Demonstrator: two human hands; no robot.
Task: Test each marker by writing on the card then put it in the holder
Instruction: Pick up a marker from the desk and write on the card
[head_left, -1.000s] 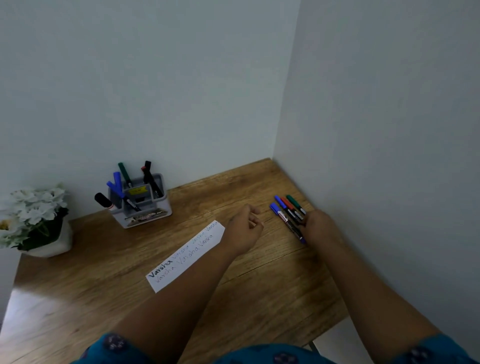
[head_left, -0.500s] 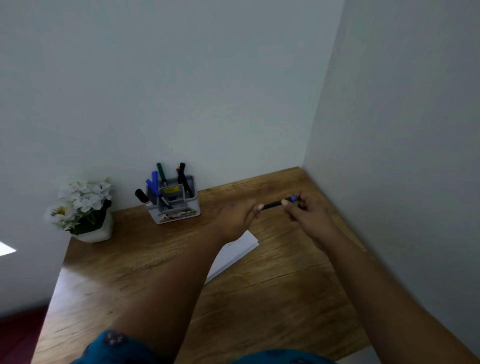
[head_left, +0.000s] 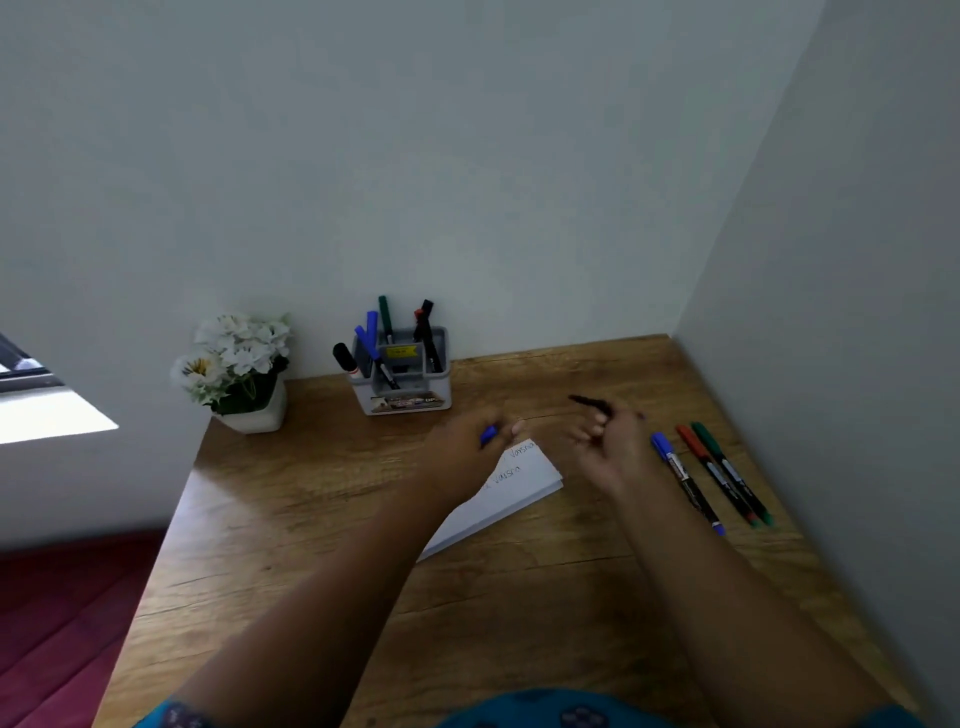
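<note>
- Right now the right hand (head_left: 608, 441) holds the uncapped marker (head_left: 592, 402), fingers curled round its dark barrel, tip pointing left above the worktop (head_left: 519, 597); the view is blurred, so the exact finger placement is unclear.
- The left hand (head_left: 467, 447) pinches the blue cap (head_left: 488, 434) just above the near end of the card (head_left: 519, 483).
- Judged by its look, the marker is light, stiff and smooth plastic; a hold low on the barrel, close to the tip, should give the best control for writing.
- The cap is small and easy to drop, so a firm pinch seems wise.
- The card is thin paper lying flat and bears writing already; it would likely slide under the tip unless the left hand presses it down.
- Three more markers (head_left: 711, 478), blue, red and green, lie side by side near the right wall, untested.
- The holder (head_left: 400, 384) stands by the back wall with several markers upright in it, beside a flower pot (head_left: 249, 405).
</note>
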